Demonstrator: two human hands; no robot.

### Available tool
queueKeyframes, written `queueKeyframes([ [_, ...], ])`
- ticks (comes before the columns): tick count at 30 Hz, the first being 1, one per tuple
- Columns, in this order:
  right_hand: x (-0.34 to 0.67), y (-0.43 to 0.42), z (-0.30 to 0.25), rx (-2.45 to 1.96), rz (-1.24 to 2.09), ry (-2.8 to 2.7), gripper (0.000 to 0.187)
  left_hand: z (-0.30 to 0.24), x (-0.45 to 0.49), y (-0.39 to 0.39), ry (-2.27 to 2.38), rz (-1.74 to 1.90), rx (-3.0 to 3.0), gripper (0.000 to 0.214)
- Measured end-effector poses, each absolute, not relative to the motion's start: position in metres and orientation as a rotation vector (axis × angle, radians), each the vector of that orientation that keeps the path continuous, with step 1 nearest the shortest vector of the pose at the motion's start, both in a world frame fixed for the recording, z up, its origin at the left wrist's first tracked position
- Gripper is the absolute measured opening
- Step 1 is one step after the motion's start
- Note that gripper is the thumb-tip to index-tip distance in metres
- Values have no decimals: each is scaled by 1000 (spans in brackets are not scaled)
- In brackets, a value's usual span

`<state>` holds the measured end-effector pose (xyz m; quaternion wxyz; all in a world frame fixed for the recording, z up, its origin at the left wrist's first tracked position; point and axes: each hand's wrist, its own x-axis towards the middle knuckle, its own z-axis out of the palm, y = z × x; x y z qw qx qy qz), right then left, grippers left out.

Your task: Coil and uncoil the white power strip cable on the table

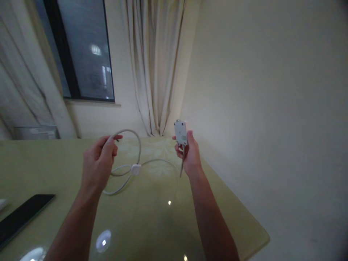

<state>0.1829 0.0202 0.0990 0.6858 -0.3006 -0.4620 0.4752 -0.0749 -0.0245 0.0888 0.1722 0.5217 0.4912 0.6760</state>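
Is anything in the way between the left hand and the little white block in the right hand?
Only the cable: it bends out from the left hand and curves down to a white square piece. Past that bend, nothing visible blocks the white block in the right hand.

Between the left hand (98,161) and the right hand (192,156), there is room to pass low over the near part of the tabletop (146,221). Farther away, the loops of the cable (116,191) and the small white block (136,169) stand in the way, and the box (180,132) blocks some space above. The wall (258,108) closes the right side, while a flat black slab (25,215) lies at the left.
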Motion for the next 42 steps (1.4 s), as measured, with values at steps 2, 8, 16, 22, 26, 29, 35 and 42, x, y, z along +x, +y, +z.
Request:
queueKeyframes([
  [2, 178, 17, 94, -692, 1040, -1130, 59, 88, -72, -26, 1137, 1874, 1408, 32],
  [8, 168, 17, 82, -589, 1132, -1373, 46, 92, -58, -36, 1146, 1553, 1746, 47],
  [16, 170, 9, 91, -498, 1097, -1631, 38, 90, -54, -30, 1255, 1529, 1955, 36],
  [22, 174, 7, 92, -520, 990, -1401, 45, 61, -61, -9, 900, 1150, 1683, 82],
  [26, 181, 17, 90, -530, 910, -1107, 55, 48, -56, 2, 1002, 851, 1872, 86],
  [29, 183, 23, 89, -556, 873, -996, 59, 49, -58, 6, 1346, 1112, 2119, 72],
  [35, 183, 22, 84, -556, 788, -1090, 58, 50, -76, 4, 2158, 1616, 2610, 42],
  [42, 181, 24, 83, -516, 812, -1055, 54, 48, -84, 8, 2018, 1241, 2516, 43],
])
